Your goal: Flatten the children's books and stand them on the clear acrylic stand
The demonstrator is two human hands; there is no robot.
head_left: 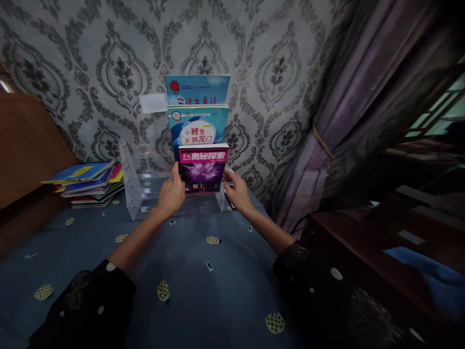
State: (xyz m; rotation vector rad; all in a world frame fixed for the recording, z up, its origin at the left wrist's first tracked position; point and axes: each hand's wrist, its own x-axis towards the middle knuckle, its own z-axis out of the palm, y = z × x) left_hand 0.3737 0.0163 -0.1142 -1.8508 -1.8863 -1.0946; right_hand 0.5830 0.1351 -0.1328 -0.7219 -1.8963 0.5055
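A magenta and purple book [202,172] stands upright at the front of a clear acrylic tiered rack [132,189]. My left hand [172,193] is closed on its left edge, with one finger pointing up along the side. At the right edge, my right hand [237,190] has its fingers curled against the book. Behind it rises a light blue book [198,131] with a white oval on its cover. Farther back and higher stands another blue book [198,88] with red lettering, its lower part hidden.
A stack of books [90,182] lies left of the rack on a dark blue patterned cloth [189,295]. Patterned wallpaper [123,72] is behind. A tied purple curtain [308,165] hangs at right, beside a dark reddish surface [348,252]. A brown wooden panel [29,140] stands far left.
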